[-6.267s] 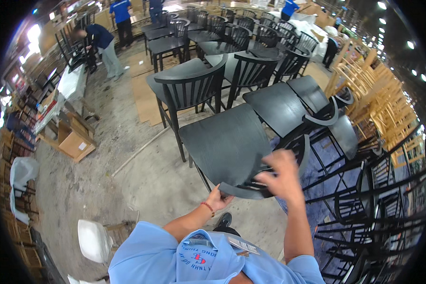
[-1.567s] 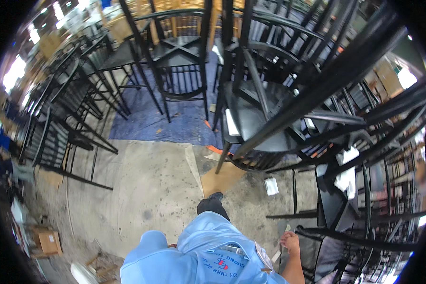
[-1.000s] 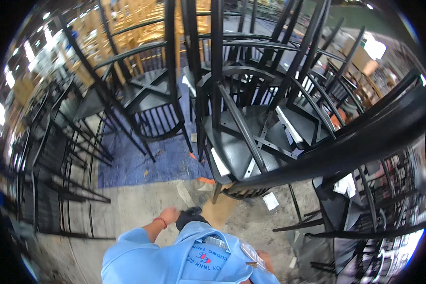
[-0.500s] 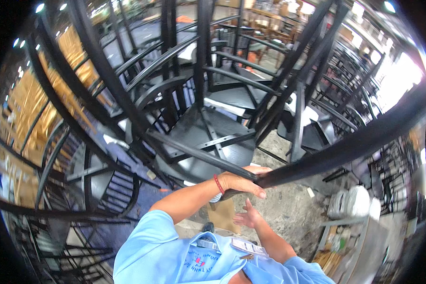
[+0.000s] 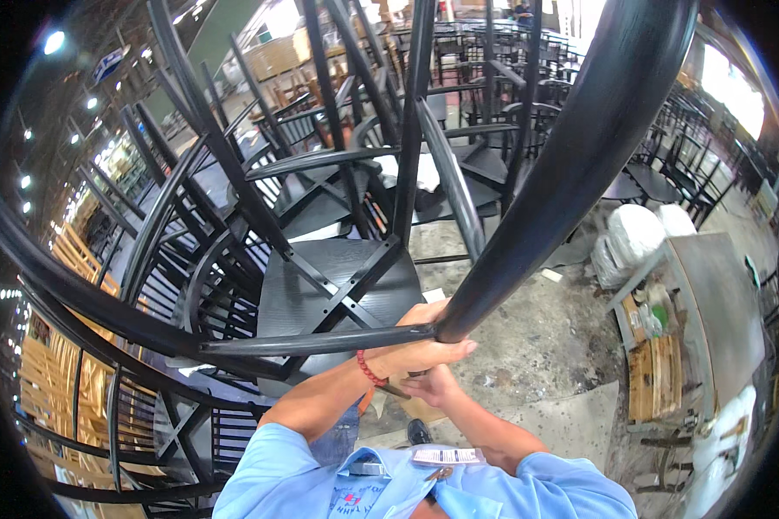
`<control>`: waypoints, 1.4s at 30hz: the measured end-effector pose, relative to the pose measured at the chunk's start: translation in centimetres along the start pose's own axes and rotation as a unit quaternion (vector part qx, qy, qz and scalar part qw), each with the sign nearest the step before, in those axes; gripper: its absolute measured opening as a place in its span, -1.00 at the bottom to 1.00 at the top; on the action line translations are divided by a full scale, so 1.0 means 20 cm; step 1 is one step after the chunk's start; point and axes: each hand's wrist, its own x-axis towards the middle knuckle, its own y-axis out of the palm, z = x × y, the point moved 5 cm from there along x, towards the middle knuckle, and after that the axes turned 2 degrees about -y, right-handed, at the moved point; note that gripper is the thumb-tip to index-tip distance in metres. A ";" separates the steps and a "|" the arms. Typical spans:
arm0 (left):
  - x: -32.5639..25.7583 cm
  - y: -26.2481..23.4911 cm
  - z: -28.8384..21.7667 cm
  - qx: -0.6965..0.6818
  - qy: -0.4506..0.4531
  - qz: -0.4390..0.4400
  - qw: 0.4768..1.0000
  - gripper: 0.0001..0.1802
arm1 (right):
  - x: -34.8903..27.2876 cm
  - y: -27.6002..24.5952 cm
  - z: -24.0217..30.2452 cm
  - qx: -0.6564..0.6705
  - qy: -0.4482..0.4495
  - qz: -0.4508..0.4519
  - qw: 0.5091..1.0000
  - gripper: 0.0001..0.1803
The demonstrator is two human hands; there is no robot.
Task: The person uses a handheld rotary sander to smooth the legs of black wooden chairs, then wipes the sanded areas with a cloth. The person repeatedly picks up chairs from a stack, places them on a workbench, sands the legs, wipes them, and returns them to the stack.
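My left hand [image 5: 428, 349], with a red bead bracelet at the wrist, is closed around a thick black wooden chair leg [image 5: 545, 203], where a thin rung [image 5: 320, 342] meets it. The leg rises steeply toward the upper right, close to the camera. Just below, my right hand [image 5: 435, 387] has its fingers stretched out toward the left wrist. My left hand partly hides those fingers, and whether they touch the chair I cannot tell. Beyond the rung are crossed black struts [image 5: 341, 298] over a dark wood-grained chair seat [image 5: 277, 277].
Many black chairs crowd the left and far side, some with legs pointing up. Pale unpainted chair parts [image 5: 52, 372] stand at far left. To the right are white wrapped bundles [image 5: 636, 227] and a grey-topped workbench [image 5: 723, 303] with wood pieces [image 5: 653, 376] underneath.
The held chair leg has swung from slanting right to steeply upward. My right hand has come up beside my left. The view has turned, bringing the workbench further in.
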 end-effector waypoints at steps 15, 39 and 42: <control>0.67 1.71 -1.52 -0.406 0.248 0.170 0.863 -0.59 | -1.61 -1.81 -0.12 0.207 -0.248 -0.164 0.932 -0.60; 2.25 2.85 -2.29 -0.804 -0.081 0.389 0.441 -0.59 | -3.31 -2.35 0.58 0.310 -0.789 -0.417 0.327 -0.46; 2.56 3.00 -2.43 -0.761 -0.034 0.433 0.482 -0.64 | -3.38 -2.25 0.71 0.254 -0.837 -0.411 0.258 -0.45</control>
